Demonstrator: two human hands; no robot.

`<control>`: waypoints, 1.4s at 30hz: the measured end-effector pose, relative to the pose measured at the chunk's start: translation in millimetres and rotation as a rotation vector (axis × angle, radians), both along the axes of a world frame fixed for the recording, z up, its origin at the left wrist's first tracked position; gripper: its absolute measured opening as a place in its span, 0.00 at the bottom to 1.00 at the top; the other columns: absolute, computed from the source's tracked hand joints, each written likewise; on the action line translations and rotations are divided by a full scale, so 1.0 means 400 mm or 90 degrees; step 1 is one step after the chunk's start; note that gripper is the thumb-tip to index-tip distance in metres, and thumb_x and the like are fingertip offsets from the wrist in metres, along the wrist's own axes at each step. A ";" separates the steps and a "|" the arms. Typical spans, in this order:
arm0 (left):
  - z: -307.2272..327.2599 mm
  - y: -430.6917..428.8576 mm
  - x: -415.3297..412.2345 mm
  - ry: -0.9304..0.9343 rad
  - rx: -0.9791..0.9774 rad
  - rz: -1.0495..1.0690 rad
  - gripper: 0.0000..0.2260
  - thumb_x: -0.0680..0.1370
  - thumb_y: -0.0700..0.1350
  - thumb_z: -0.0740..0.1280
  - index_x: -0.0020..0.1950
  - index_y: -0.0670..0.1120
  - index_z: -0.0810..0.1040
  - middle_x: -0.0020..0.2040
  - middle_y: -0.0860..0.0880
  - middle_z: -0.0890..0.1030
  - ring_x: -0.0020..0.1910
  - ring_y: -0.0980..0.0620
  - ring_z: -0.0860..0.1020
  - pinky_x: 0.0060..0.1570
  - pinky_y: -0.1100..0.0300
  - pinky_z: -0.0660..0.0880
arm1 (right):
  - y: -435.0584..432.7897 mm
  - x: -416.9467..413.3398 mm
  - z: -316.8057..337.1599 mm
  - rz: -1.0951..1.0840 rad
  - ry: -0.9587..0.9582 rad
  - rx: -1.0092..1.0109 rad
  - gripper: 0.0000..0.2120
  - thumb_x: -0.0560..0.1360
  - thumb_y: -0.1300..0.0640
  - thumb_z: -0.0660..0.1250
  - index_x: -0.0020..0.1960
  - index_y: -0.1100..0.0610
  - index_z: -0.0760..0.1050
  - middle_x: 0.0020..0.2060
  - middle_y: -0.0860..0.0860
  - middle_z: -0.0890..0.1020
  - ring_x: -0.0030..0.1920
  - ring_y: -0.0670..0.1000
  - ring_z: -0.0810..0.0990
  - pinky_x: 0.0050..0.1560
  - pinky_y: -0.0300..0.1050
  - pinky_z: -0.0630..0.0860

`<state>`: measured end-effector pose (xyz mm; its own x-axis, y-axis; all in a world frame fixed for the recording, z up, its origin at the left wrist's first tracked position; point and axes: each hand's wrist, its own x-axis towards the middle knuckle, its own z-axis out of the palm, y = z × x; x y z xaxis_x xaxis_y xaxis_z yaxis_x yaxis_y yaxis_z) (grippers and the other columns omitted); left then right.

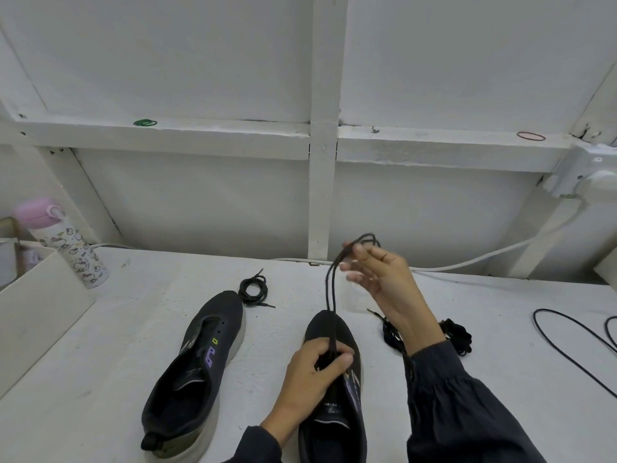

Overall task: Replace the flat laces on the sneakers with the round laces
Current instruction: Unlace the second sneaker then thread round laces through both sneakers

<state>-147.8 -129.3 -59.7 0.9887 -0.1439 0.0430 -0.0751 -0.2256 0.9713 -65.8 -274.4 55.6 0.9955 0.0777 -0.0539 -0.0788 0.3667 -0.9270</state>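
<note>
The right hand (377,272) pinches both strands of the round lace (330,289) and lifts them taut, probably to even the ends, while the left hand (314,365) pinches the strands at the eyelets, steadying the right sneaker (317,325) on the table. The left sneaker (200,362) lies unlaced, with a coiled lace (252,289) waiting just beyond its toe.

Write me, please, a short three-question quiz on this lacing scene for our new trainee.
1. True or false: the sneaker on the picture's left already has a lace through its eyelets.
2. The coiled lace lies: (A) inside a sneaker; (B) on the table by that sneaker's toe; (C) on the wall ledge.
3. Which hand holds the lace strands raised above the other sneaker, while its partner pinches them at the eyelets?

Key: 1 false, the eyelets are empty. 2 B. 3 the right hand; the left hand pinches low.
</note>
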 end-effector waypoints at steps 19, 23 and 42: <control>-0.002 0.002 0.005 -0.002 -0.027 -0.011 0.05 0.72 0.54 0.71 0.46 0.56 0.83 0.47 0.56 0.83 0.53 0.56 0.78 0.55 0.62 0.74 | 0.018 -0.123 -0.123 0.092 0.034 -0.300 0.05 0.71 0.64 0.74 0.39 0.65 0.79 0.25 0.50 0.74 0.26 0.46 0.70 0.29 0.36 0.68; -0.001 0.006 0.005 0.000 -0.024 -0.008 0.09 0.69 0.58 0.71 0.46 0.57 0.83 0.49 0.57 0.83 0.54 0.57 0.79 0.54 0.66 0.72 | 0.008 -0.115 -0.127 0.074 0.047 -0.232 0.06 0.72 0.68 0.71 0.37 0.64 0.76 0.23 0.48 0.72 0.23 0.44 0.68 0.26 0.33 0.66; 0.105 0.019 -0.005 0.093 -0.171 -0.035 0.13 0.80 0.51 0.63 0.50 0.44 0.83 0.50 0.47 0.84 0.54 0.50 0.81 0.57 0.59 0.76 | -0.003 -0.111 -0.172 -0.039 -0.053 -0.459 0.18 0.67 0.58 0.78 0.51 0.49 0.73 0.35 0.48 0.76 0.30 0.46 0.71 0.37 0.42 0.73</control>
<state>-149.8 -121.8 -17.7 0.9783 -0.1998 -0.0551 0.0647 0.0417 0.9970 -110.2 -275.5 -13.1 1.0000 -0.0050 0.0062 0.0042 -0.3357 -0.9420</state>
